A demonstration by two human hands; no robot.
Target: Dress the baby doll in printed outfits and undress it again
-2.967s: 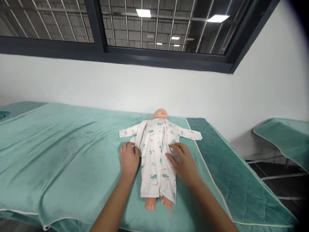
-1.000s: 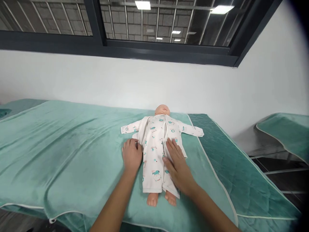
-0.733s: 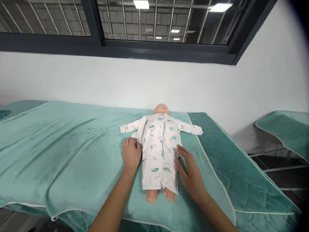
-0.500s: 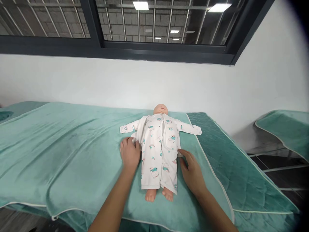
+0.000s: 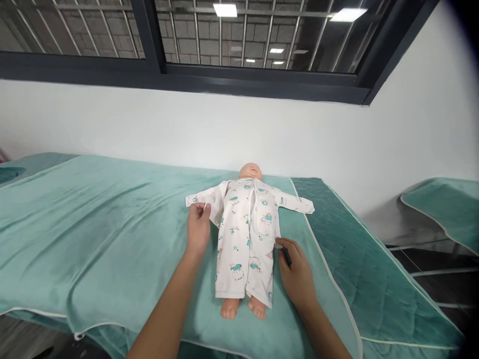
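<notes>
A baby doll (image 5: 250,170) lies on its back, head toward the wall and bare feet toward me. It wears a white baby romper (image 5: 234,244) with small teal prints, its sleeves spread to both sides. My left hand (image 5: 198,232) is closed, thumb and forefinger pinching the romper's cloth below the left sleeve. Beside the doll's right-hand side as I see it, my right hand (image 5: 297,274) has its fingertips closed at the romper's side edge. A small dark patch shows between that thumb and fingers; I cannot make out what it is.
Under the doll a light green blanket (image 5: 123,239) covers the bed, with a darker quilted cover (image 5: 359,259) at the right. Behind are a white wall (image 5: 209,129) and a dark-framed barred window (image 5: 262,85). Another green-covered surface (image 5: 445,204) stands at the far right.
My left hand has moved up toward the sleeve, drawing the romper's side cloth outward. My right hand stays at the romper's edge, and the view has shifted slightly.
</notes>
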